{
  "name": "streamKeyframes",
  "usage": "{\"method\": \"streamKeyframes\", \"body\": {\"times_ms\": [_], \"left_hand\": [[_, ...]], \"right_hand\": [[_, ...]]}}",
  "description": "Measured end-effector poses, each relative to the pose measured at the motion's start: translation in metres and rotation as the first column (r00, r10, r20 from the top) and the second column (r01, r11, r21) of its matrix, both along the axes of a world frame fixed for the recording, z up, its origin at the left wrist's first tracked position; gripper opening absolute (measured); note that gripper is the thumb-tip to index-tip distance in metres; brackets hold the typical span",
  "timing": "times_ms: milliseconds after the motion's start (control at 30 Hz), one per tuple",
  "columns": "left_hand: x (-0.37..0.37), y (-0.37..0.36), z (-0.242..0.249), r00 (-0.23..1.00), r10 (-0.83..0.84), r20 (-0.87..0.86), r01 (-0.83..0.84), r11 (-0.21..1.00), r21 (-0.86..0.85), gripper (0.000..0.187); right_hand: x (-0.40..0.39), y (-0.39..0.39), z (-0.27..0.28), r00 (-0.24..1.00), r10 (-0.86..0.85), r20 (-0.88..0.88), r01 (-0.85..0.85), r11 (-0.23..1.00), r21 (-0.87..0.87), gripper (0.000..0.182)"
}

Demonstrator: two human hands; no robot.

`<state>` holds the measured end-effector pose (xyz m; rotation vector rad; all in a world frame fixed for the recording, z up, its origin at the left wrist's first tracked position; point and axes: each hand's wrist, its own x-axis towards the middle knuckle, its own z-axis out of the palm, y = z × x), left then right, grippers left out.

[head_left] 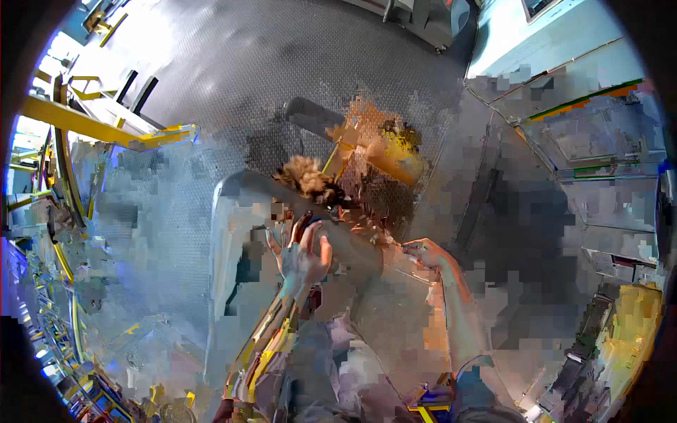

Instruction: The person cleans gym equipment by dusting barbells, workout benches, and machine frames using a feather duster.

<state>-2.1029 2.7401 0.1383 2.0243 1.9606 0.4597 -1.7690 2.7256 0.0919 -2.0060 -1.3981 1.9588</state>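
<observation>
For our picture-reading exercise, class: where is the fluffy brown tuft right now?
In the head view, the fluffy brown tuft is slightly above and left of centre, just above the left hand, with the right hand lower and to its right.

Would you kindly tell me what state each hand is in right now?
Left hand: open, near the brown tufted mass.
Right hand: curled; the picture is too broken up to tell whether it holds anything.

Blocked just beyond left hand [302,259] by tufted brown object [309,179]. Passable between left hand and right hand [428,253], above dark grey surface [350,247]. Open farther left, over floor [166,187], up to yellow bar [79,123]. Too blurred to judge beyond right hand.
</observation>
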Motion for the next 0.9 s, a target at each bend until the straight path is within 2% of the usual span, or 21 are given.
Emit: {"method": "streamKeyframes", "body": {"times_ms": [33, 67, 133, 167, 233, 267, 300, 367, 400, 433, 500, 533, 567, 600, 633, 667, 700, 767, 900], "left_hand": [[0.0, -0.001, -0.001, 1.0, -0.001, 0.009, 0.001, 1.0, 0.007, 0.035], [-0.001, 0.0, -0.002, 1.0, -0.008, 0.019, 0.008, 1.0, 0.02, 0.035], [-0.002, 0.001, -0.004, 0.999, -0.019, 0.03, 0.018, 1.0, 0.024, 0.035], [-0.002, 0.0, -0.004, 0.999, -0.019, 0.029, 0.018, 0.999, 0.028, 0.034], [-0.001, 0.001, -0.005, 0.999, -0.023, 0.028, 0.022, 0.999, 0.039, 0.034], [-0.001, 0.002, -0.007, 0.999, -0.024, 0.024, 0.023, 0.998, 0.053, 0.034], [-0.002, 0.0, -0.007, 1.0, -0.024, 0.015, 0.023, 0.998, 0.056, 0.033], [-0.003, 0.001, -0.003, 0.999, -0.034, -0.005, 0.034, 0.999, 0.041, 0.034], [-0.003, 0.0, -0.002, 0.999, -0.034, -0.017, 0.035, 0.999, 0.041, 0.034], [-0.001, 0.003, -0.002, 0.999, -0.03, -0.027, 0.032, 0.998, 0.046, 0.034], [0.001, 0.005, 0.001, 0.998, -0.039, -0.044, 0.04, 0.999, 0.011, 0.036], [0.001, 0.005, 0.002, 0.997, -0.045, -0.063, 0.045, 0.999, 0.006, 0.037], [0.002, 0.006, 0.001, 0.995, -0.049, -0.083, 0.049, 0.999, 0.001, 0.038], [0.002, 0.007, 0.0, 0.992, -0.058, -0.112, 0.056, 0.998, -0.016, 0.039], [0.004, 0.008, 0.002, 0.99, -0.068, -0.124, 0.066, 0.998, -0.019, 0.039], [0.006, 0.009, 0.002, 0.987, -0.071, -0.145, 0.067, 0.997, -0.028, 0.038], [0.007, 0.011, 0.002, 0.983, -0.079, -0.164, 0.074, 0.997, -0.038, 0.037], [0.005, 0.009, -0.004, 0.971, -0.107, -0.213, 0.102, 0.994, -0.038, 0.036], [0.005, 0.011, -0.004, 0.964, -0.097, -0.246, 0.082, 0.994, -0.071, 0.035]], "right_hand": [[0.0, 0.006, -0.005, 0.999, -0.017, 0.034, 0.02, 0.996, -0.09, 0.029], [0.0, 0.009, -0.013, 0.999, -0.028, 0.029, 0.03, 0.996, -0.084, 0.029], [-0.001, 0.009, -0.028, 0.966, 0.104, 0.235, -0.148, 0.973, 0.178, 0.028], [0.0, 0.006, -0.034, 0.966, 0.102, 0.236, -0.145, 0.974, 0.173, 0.028], [0.0, 0.004, -0.046, 0.999, 0.028, 0.034, -0.032, 0.991, 0.133, 0.028], [0.002, 0.006, -0.052, 1.0, 0.0, -0.02, 0.0, 1.0, 0.011, 0.028], [0.002, 0.007, -0.059, 1.0, 0.002, -0.031, -0.002, 1.0, 0.008, 0.028], [0.005, 0.006, -0.07, 0.998, 0.057, 0.007, -0.055, 0.986, -0.159, 0.028], [0.004, 0.004, -0.077, 0.998, 0.009, -0.057, -0.02, 0.98, -0.196, 0.029], [0.003, 0.002, -0.086, 0.996, 0.049, -0.076, -0.059, 0.989, -0.136, 0.029], [-0.002, 0.015, -0.081, 0.98, 0.079, -0.184, -0.121, 0.965, -0.232, 0.03], [0.001, 0.013, -0.102, 0.972, 0.066, -0.224, -0.119, 0.965, -0.232, 0.031], [0.005, 0.012, -0.117, 0.97, 0.104, -0.221, -0.134, 0.983, -0.126, 0.026], [0.01, 0.016, -0.137, 0.969, 0.104, -0.223, -0.077, 0.989, 0.129, 0.023], [0.017, 0.012, -0.161, 0.97, 0.091, -0.226, -0.003, 0.931, 0.365, 0.021], [0.023, 0.037, -0.14, 0.998, 0.055, 0.021, -0.058, 0.951, 0.305, 0.021], [0.027, 0.05, -0.137, 0.991, -0.031, 0.13, -0.044, 0.842, 0.538, 0.022], [0.032, 0.067, -0.115, 0.952, -0.24, 0.189, 0.077, 0.788, 0.611, 0.021], [0.047, 0.042, -0.134, 0.968, -0.142, 0.206, 0.001, 0.825, 0.565, 0.019]]}}
